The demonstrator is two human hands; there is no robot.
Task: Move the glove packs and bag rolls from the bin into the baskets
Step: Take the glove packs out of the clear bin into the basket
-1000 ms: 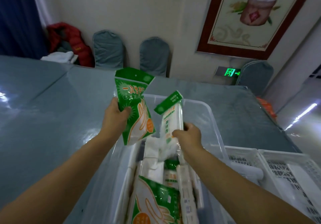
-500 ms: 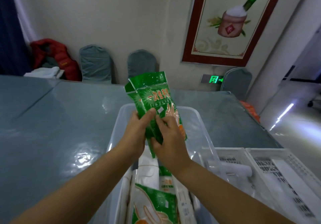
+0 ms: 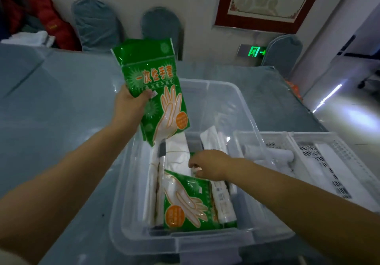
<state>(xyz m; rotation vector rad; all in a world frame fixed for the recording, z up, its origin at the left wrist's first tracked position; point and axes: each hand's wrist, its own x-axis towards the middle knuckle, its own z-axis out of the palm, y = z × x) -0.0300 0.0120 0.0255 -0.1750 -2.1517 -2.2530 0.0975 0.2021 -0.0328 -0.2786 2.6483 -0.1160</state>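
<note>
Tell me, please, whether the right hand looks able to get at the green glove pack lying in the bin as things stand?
Probably yes. The right hand is already down inside the clear bin, at the far edge of the green glove pack, which lies on top with nothing over it.

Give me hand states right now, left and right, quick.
Left hand: holding the green glove packs up above the bin.
Right hand: down in the bin, fingers curled among the packs; whether it grips anything cannot be told.
</note>
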